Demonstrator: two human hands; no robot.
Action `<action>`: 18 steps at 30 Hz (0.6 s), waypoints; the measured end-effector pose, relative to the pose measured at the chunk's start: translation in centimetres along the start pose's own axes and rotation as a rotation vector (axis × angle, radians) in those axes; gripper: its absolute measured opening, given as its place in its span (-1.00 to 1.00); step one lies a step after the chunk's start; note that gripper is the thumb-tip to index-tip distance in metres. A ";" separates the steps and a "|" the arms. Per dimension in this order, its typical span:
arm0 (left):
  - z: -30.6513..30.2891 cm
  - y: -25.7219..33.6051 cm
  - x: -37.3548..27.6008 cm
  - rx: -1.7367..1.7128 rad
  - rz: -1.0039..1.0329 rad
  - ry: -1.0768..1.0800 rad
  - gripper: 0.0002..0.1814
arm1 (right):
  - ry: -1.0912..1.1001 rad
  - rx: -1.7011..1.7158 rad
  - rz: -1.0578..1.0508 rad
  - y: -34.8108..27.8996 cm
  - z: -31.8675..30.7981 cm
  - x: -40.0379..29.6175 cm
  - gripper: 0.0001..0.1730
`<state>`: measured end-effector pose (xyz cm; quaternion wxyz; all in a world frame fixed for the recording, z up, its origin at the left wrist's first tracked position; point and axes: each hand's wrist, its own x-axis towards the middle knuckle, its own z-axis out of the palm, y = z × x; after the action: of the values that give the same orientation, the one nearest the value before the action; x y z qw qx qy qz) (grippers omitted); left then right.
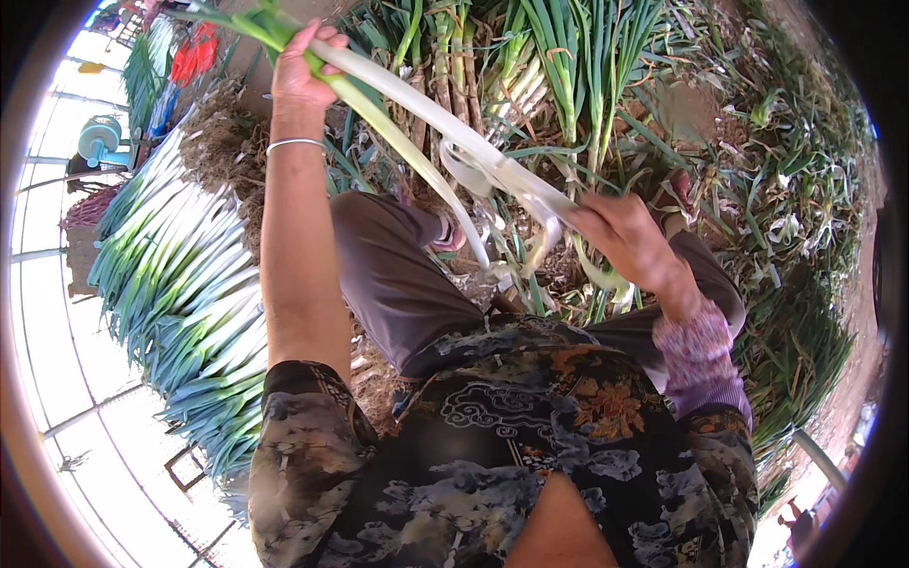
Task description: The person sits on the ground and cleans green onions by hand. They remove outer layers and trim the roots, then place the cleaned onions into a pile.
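My left hand, with a silver bangle on its wrist, is closed around a long leek where the white stalk meets the green leaves. The white part slants down to the right across the view, over my knees. My right hand, slightly blurred, is at the leek's lower end with its fingers closed on it; whether it grips the stalk or a peeled outer layer I cannot tell. Loose pale strips hang from the stalk near that hand. A yellow-green outer leaf dangles from below my left hand.
Many trimmed leeks lie in a long pile at the left, roots inward. Untrimmed leeks lie ahead. Leaf scraps cover the ground at the right, beside a heap of green leaves. A red plastic bag is at the upper left.
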<state>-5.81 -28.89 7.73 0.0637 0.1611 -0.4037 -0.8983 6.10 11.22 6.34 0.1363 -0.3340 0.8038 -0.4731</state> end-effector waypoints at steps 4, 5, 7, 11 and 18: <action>-2.8 3.0 2.2 -0.033 0.023 -0.047 -0.85 | 0.009 0.031 0.092 3.7 -3.1 -10.8 -0.77; -3.0 3.3 2.5 -0.040 0.050 -0.039 -0.85 | -0.020 -0.060 0.029 5.4 -3.9 -12.9 -0.73; -3.7 3.7 1.6 -0.060 0.057 -0.062 -0.86 | -0.080 -0.203 0.302 4.4 -5.0 -12.6 -0.71; -2.5 1.6 0.6 -0.051 0.055 -0.019 -0.87 | 0.047 -0.141 0.344 2.3 -4.1 -7.5 -0.19; 1.5 -2.5 -1.9 -0.151 -0.021 -0.049 -0.91 | 0.193 0.979 -0.082 1.9 2.9 4.1 0.20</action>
<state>-4.49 -25.70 7.24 0.0562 0.1378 -0.3346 -0.9305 3.85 7.10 3.64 0.1832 -0.2170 0.4824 -0.8286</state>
